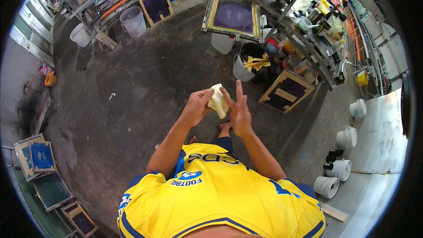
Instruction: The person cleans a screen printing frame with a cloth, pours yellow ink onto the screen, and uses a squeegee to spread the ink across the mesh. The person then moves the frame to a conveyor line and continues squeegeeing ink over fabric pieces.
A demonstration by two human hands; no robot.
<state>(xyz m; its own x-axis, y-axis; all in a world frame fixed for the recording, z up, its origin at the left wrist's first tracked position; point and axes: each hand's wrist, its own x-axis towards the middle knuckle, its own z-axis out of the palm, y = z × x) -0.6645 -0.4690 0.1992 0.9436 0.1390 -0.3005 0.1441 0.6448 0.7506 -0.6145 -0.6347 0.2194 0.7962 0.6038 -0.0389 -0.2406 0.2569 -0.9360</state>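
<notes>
1. Best pinched lightly but surely at both edges: turn the wad (217, 103) slowly, without tearing.
2. Held in mid-air, on the near side of the bucket (240, 69) and slightly left of it.
3. Gripped at its left edge by the left hand (196, 106), with thumb and fingers closed.
4. Met on its right side by the right hand (240, 114), loosely open with index straight; cannot tell whether also pinched there.
5. Longest from near to far, pointing just left of the bucket.

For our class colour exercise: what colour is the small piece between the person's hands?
The small piece is pale, creamy yellow, best seen in the head view.
</notes>
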